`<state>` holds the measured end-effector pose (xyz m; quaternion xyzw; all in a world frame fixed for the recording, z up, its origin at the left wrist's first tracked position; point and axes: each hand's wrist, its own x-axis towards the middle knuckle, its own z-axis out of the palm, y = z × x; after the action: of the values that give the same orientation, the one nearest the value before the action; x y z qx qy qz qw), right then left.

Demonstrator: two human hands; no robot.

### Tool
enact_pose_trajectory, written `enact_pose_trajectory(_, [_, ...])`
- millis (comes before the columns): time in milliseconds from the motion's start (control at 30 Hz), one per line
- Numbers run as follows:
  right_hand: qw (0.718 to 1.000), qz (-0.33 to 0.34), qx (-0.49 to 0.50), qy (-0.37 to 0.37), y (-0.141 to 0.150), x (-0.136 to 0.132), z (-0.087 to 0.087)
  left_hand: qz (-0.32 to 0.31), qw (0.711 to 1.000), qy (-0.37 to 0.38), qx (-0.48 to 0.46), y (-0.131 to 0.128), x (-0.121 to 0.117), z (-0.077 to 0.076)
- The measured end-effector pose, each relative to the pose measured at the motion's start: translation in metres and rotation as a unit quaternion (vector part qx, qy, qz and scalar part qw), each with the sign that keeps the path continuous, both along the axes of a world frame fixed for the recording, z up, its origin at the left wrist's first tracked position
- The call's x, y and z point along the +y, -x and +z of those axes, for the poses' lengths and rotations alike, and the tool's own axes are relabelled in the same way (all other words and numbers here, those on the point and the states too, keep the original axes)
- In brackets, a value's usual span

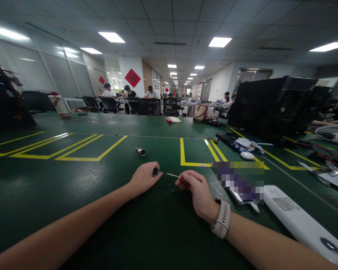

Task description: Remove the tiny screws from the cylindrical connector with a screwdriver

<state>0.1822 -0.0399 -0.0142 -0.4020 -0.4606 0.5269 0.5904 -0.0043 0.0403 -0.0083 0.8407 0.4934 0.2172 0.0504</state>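
Observation:
My left hand (143,176) is closed around a small metal cylinder (155,172), whose round hollow end faces me. To its right, my right hand (193,185) pinches a thin metal rod (171,174) that looks like a needle or tweezer tip. The rod points left toward the cylinder, with a small gap between them. Below the hands, a tiny ring-shaped part (172,191) lies on the green table (115,240), with a few dark specks near it. Beyond my left hand rests a ribbed metal fitting (141,151) on its side.
Right of my right hand lie a phone (239,197) with a blurred screen and a long white device (301,221). Farther back are a white mouse-like object (247,155), gloves (246,144) and a black computer case (270,105). Yellow tape (90,159) marks the table. Several people sit far off.

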Motion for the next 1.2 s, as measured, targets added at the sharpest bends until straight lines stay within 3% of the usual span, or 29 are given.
enact_pose_trajectory(500, [1.000, 0.002, -0.013, 0.001, 0.001, 0.003, -0.006, -0.017, 1.000, -0.001, 0.002, -0.001, -0.003, 0.001])
enact_pose_trajectory(867, [0.998, -0.061, -0.003, -0.004, 0.003, 0.004, -0.005, -0.130, 0.991, 0.010, 0.027, -0.006, -0.008, 0.007])
enact_pose_trajectory(1200, [0.998, -0.068, 0.000, -0.003, 0.002, 0.005, -0.006, -0.160, 0.984, 0.019, 0.076, -0.014, -0.015, 0.020])
